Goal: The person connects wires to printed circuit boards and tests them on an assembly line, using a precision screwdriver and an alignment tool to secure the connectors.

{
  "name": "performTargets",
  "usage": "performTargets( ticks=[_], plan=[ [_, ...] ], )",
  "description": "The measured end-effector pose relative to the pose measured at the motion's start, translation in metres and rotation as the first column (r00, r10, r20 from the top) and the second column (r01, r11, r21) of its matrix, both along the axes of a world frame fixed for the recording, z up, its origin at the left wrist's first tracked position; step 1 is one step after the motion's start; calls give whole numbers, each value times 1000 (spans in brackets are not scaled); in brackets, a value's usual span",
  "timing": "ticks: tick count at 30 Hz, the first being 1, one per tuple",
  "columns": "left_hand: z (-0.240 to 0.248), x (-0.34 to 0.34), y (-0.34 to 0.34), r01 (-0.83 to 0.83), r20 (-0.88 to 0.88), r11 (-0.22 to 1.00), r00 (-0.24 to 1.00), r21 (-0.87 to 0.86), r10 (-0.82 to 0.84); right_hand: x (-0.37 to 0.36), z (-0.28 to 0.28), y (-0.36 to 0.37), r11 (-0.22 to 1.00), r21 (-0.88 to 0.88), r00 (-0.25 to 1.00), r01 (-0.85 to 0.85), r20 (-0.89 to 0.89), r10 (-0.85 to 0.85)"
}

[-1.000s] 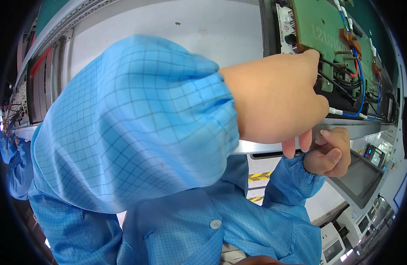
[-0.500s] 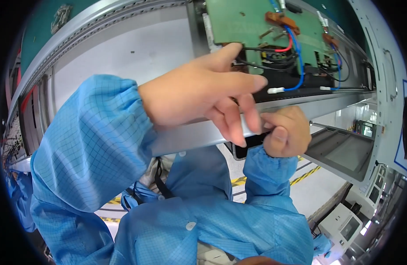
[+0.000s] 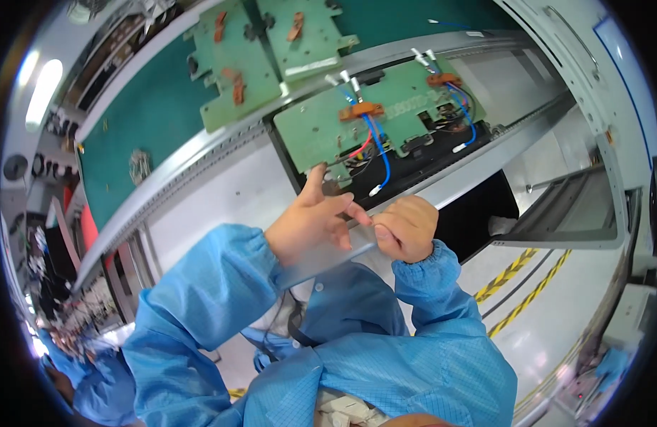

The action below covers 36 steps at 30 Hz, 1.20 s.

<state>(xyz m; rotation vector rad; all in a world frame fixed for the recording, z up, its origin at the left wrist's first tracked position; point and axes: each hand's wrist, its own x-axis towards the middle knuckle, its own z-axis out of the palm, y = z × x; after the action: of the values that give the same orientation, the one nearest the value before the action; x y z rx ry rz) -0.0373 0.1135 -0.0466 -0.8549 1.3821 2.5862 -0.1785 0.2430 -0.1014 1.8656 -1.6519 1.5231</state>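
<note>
Left hand (image 3: pixel 307 226) was spread at near edge of wired green board (image 3: pixel 303 132); right hand (image 3: pixel 408 226) curled closed (couldn't tell around what, if anything). Board handling, seemingly; next move needed care near blue wires (image 3: pixel 387 167).

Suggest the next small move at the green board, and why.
Probably ease the right hand to the white end of the nearer blue wire. That end appears loose, close to both hands, while the left hand has a finger at the green board's near corner. Whether the curled right hand holds anything isn't clear.
</note>
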Motion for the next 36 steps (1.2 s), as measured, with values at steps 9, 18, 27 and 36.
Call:
performTargets(
  ticks=[9, 18, 27, 36],
  plan=[
    [22, -4, 15, -86, 135, 984, 985, -153, 107, 7, 12, 6, 1000, -30, 1000, 5, 0, -5],
    [4, 27, 4, -197, -125, 979, 972, 46, 201, 15, 13, 6, 1000, 19, 1000, -7, 13, 6],
    [-7, 96, -12, -390, -338, 856, 900, -338, 277, 63, 26, -6, 927, 81, 926, -366, 131, 354],
    [-66, 159, -114, -213, -212, 387, 976, -897, 46, 143, 16, -48, 764, 605, 950, -224, -39, 310]
  ],
)
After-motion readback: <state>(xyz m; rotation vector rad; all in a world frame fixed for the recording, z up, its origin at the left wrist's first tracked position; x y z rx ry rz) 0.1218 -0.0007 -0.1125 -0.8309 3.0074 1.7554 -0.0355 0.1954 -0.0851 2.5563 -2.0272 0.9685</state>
